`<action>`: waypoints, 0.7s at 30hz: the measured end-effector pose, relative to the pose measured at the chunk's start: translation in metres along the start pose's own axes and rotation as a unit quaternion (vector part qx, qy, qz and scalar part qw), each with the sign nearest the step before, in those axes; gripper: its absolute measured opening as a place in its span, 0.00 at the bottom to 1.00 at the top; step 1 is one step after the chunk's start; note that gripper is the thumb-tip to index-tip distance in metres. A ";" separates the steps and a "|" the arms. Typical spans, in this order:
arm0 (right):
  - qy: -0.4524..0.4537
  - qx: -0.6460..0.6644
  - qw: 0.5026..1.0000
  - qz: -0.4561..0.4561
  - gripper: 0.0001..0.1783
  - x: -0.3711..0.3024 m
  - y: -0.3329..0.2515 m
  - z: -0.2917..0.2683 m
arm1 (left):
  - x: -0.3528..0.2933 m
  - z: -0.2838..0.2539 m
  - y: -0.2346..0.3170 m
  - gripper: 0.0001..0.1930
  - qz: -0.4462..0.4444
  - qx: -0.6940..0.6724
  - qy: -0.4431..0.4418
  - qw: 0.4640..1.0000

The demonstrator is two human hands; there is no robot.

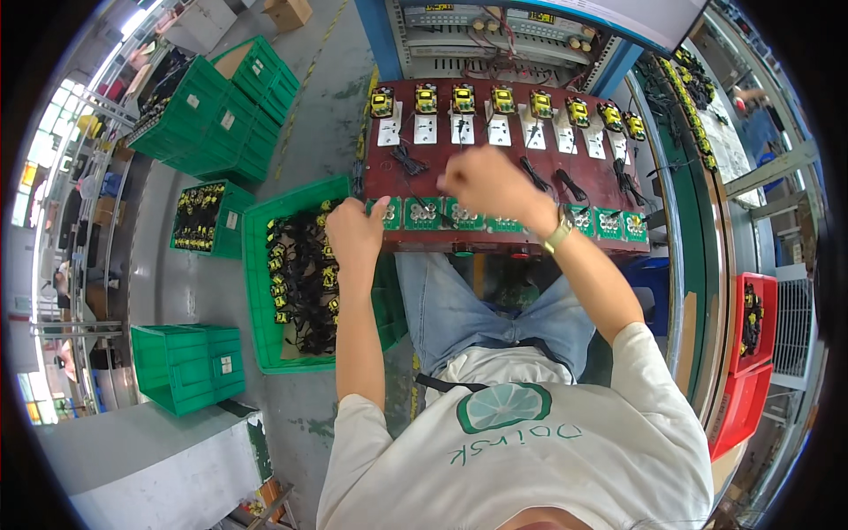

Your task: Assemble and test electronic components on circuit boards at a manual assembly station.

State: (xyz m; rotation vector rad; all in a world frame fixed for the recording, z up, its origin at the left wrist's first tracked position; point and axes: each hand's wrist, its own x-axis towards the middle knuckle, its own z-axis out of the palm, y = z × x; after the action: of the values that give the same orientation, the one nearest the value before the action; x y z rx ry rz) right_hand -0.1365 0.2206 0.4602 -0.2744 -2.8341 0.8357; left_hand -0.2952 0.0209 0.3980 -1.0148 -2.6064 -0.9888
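My left hand [356,231] is closed with its thumb raised, beside the leftmost green circuit board [389,213] at the near left corner of a dark red bench. Anything in its fingers is hidden. My right hand [484,181], slightly blurred, hovers over the bench middle with its fingers curled in; what they hold, if anything, does not show. Several green boards with round metal contacts [424,213] line the near edge. Along the far side, yellow-and-black power adapter units [426,99] stand in a row behind white plates [426,129]. Black coiled cables [408,161] lie between the rows.
A green crate [256,305] of yellow units and black cables stands left of my legs. More green crates [190,375] are farther left. Rack instruments [495,40] and a monitor [649,19] rise behind the bench. Red bins [740,411] stand at the right.
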 end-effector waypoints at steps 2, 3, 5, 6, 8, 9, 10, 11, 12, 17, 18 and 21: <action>0.216 -0.076 0.973 0.040 0.14 0.028 0.025 -0.017 | 0.009 0.011 -0.009 0.15 -0.032 0.001 -0.049 0.998; 0.216 -0.087 0.969 0.082 0.13 0.040 0.037 -0.027 | 0.011 0.015 -0.011 0.15 -0.030 0.001 -0.048 0.998; 0.216 -0.097 0.964 0.123 0.13 0.064 0.055 -0.037 | 0.009 0.022 -0.013 0.15 0.012 0.011 -0.002 1.000; 0.217 -0.154 0.955 0.134 0.14 0.075 0.063 -0.037 | 0.009 0.025 -0.010 0.16 0.033 0.015 0.022 0.999; 0.185 -0.208 0.949 0.150 0.19 0.089 0.072 -0.036 | 0.016 0.020 -0.004 0.16 0.053 0.020 0.047 0.997; 0.154 -0.207 0.953 0.159 0.22 0.094 0.073 -0.038 | 0.028 0.003 0.008 0.15 0.069 0.005 0.008 0.998; 0.152 -0.206 0.953 0.163 0.22 0.099 0.070 -0.037 | 0.037 -0.023 0.022 0.15 0.082 -0.007 -0.035 0.996; 0.150 -0.202 0.952 0.172 0.22 0.107 0.067 -0.036 | 0.045 -0.045 0.035 0.14 0.094 -0.019 -0.079 0.992; 0.145 -0.198 0.953 0.175 0.23 0.109 0.064 -0.036 | 0.043 -0.060 0.045 0.14 0.100 -0.031 -0.118 0.987; 0.096 -0.142 0.962 0.210 0.30 0.121 0.113 -0.035 | 0.075 -0.053 0.102 0.17 0.058 0.186 -0.225 0.955; 0.092 -0.113 0.964 0.224 0.29 0.124 0.109 -0.035 | 0.079 -0.039 0.102 0.18 0.105 0.169 -0.105 0.974; 0.160 -0.111 0.954 0.226 0.27 0.129 0.092 -0.032 | 0.128 0.026 0.100 0.33 0.119 0.144 -0.010 0.982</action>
State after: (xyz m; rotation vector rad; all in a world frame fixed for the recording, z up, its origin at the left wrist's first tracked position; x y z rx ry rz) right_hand -0.2422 0.3423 0.4511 -1.0212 -2.5810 0.4764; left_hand -0.3243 0.1612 0.4793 -1.2232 -2.4716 -0.5317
